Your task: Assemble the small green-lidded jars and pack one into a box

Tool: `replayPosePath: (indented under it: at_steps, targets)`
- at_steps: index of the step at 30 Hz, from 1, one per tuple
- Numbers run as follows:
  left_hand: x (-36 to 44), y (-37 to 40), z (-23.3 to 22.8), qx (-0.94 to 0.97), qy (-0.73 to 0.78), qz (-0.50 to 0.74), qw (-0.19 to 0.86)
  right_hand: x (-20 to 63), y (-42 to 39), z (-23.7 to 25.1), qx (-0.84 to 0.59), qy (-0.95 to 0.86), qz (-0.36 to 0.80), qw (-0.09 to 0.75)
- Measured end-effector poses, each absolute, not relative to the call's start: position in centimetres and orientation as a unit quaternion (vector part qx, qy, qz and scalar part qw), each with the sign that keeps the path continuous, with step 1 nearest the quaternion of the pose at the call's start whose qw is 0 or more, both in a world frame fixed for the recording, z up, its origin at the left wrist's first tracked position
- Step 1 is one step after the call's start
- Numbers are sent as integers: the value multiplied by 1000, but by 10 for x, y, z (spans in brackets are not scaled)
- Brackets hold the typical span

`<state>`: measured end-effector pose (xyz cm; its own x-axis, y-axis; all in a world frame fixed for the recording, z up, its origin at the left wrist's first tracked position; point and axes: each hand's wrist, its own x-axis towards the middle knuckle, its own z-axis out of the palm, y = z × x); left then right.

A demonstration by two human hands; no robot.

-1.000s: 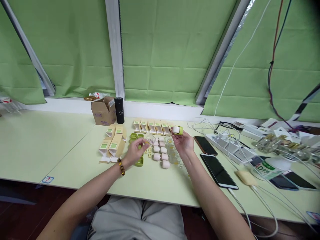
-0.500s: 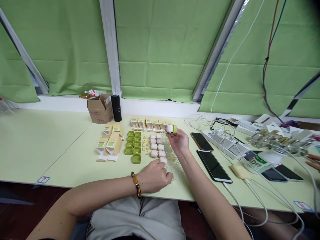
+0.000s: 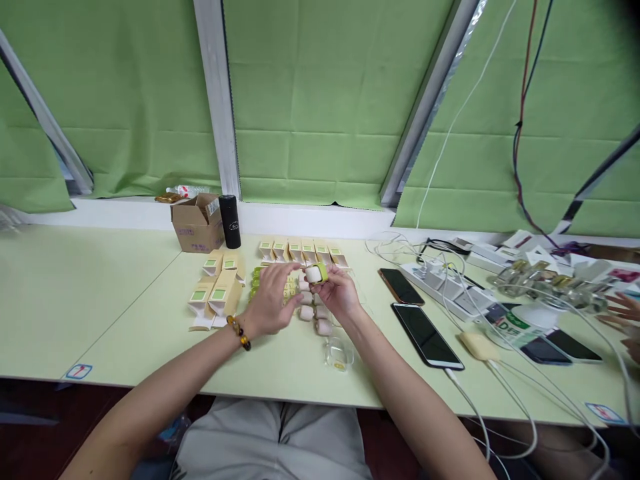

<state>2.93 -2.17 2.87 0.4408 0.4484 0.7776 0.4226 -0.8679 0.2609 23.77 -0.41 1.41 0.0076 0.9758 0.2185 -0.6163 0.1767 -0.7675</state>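
Note:
My right hand grips a small white-and-green case above the table, its white end facing left. My left hand hovers just left of it with thumb and fingers apart and nothing visible in it. Beneath the left hand, green square cups are mostly hidden. Small yellow pieces show between the hands. Several pale pink rounded blocks stand in rows below the right hand. A clear plastic shell lies near the table's front edge.
Cream card boxes stand at left, with another row behind. A cardboard box and black bottle are farther back. Phones, a power strip and loose white cables fill the right. Another person's hand is at the right edge.
My left hand has risen from the clear shell and moved left and away from me, its fingers spreading. My right hand has brought the white-and-green case left and slightly nearer.

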Motion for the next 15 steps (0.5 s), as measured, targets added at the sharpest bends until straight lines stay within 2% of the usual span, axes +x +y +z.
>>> replayPosePath:
  at_steps: [7, 15]
  targets:
    - [19, 6, 11, 817, 242, 490, 186, 214, -12, 23, -268, -405, 631, 605]
    - [22, -2, -3, 773, 253, 557, 168, 197, -19, 39, -358, -470, 575, 566]
